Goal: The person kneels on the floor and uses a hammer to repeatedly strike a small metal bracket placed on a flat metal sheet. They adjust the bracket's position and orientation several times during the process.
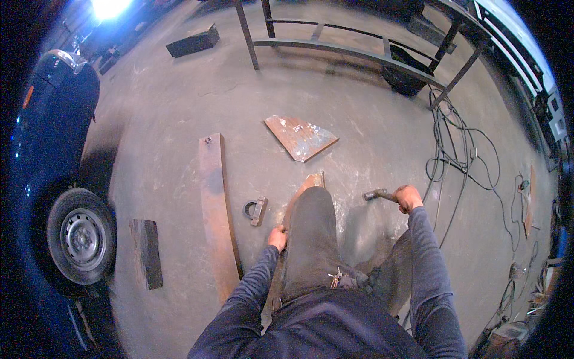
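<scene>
My right hand (pixel 408 198) is closed round the handle of a hammer (pixel 376 194), its head pointing left above the floor, to the right of my knee. Beside my bent leg, my left hand (pixel 278 237) is closed at the edge of a rusty metal strip (pixel 304 184). My leg covers much of that strip, and the fingertips are partly hidden. Left of this hand lies a small metal block with a dark half-ring (pixel 257 210). Further left is a long, flat rusty bar (pixel 216 203). An angular rusty plate (pixel 299 137) lies ahead of my knee.
A dark car with a wheel (pixel 82 236) stands at the left, a dark block (pixel 146 254) near it. Another dark block (pixel 193 42) lies at the far left. A metal frame (pixel 353 52) stands ahead. Loose cables (pixel 457 161) spread over the floor at the right.
</scene>
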Tool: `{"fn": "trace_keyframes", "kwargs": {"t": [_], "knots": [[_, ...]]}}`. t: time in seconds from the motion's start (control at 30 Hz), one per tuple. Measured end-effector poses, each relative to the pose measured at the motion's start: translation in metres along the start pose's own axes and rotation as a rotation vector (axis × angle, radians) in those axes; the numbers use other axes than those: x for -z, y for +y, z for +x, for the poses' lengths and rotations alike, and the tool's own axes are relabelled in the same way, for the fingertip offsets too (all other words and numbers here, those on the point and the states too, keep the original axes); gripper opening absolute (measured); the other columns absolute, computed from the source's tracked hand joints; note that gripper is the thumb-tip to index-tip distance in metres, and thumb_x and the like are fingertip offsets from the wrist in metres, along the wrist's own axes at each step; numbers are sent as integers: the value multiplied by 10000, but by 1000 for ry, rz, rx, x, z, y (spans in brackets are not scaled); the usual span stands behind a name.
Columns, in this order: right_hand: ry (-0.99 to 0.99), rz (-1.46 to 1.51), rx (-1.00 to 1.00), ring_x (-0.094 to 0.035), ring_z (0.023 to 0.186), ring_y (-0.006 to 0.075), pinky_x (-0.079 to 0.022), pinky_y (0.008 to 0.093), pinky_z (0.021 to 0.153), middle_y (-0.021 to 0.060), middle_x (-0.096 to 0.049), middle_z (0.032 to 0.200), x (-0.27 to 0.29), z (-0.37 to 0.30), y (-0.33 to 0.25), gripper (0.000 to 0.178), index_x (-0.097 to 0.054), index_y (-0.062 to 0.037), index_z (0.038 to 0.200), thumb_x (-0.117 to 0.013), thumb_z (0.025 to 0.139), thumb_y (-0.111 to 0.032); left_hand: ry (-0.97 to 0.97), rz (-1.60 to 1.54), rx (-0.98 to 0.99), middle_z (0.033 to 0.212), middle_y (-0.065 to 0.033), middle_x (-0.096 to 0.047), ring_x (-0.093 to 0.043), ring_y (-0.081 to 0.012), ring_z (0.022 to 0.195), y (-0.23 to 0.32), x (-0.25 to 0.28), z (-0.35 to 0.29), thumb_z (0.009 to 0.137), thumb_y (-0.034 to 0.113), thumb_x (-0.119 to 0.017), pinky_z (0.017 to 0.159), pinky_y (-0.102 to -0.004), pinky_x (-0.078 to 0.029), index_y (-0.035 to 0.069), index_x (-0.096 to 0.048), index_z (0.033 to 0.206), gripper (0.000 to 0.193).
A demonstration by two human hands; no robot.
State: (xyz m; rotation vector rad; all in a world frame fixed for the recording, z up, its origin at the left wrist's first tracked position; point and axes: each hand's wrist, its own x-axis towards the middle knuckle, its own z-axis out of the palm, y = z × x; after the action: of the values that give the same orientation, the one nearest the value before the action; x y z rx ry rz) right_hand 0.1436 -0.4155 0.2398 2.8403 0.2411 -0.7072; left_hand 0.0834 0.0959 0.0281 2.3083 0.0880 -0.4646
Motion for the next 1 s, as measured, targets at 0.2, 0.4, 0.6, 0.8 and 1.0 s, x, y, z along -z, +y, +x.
{"fn": "trace_keyframes", "kwargs": {"t": [0.2, 0.4, 0.6, 0.8, 1.0], "knots": [[54, 257, -115, -640, 612, 228, -517, 357, 515, 73, -660, 782, -28, 14, 31, 140, -697, -73, 866, -657, 732, -55, 72, -112, 51, 1008, -214, -676, -636, -397, 973, 49, 17, 42, 843, 233, -575, 828, -437, -500, 50, -672, 1038, 285], [-71, 863, -589, -699, 830, 311, -554, 402, 694, 153, -710, 859, 37, 16, -22, 161, -716, -73, 895, -670, 748, -123, 262, -3, -164, 983, -212, -656, -622, -401, 948, 133, 65, 131, 830, 186, -602, 840, -469, -491, 49, -635, 1024, 241], [15, 894, -605, -589, 496, 200, -471, 335, 460, 78, -653, 717, 48, -1, -11, 187, -705, -39, 900, -544, 810, -70, 209, 372, -301, 1172, -187, -581, -622, -375, 990, 207, 22, 247, 822, 177, -613, 882, -461, -500, 45, -593, 1121, 328], [28, 860, -654, -603, 515, 173, -490, 322, 522, 91, -674, 734, 51, -1, -17, 189, -723, -54, 911, -581, 788, -78, 12, 452, -104, 1124, -195, -636, -663, -349, 996, 211, -16, 292, 859, 135, -527, 836, -436, -542, 65, -646, 1086, 265], [-53, 910, -690, -610, 517, 163, -494, 326, 523, 82, -671, 718, 90, 10, -31, 200, -728, -61, 923, -594, 775, -79, -44, 318, -280, 1056, -203, -678, -660, -355, 991, 266, -33, 304, 828, 135, -528, 845, -461, -526, 55, -688, 997, 246]]}}
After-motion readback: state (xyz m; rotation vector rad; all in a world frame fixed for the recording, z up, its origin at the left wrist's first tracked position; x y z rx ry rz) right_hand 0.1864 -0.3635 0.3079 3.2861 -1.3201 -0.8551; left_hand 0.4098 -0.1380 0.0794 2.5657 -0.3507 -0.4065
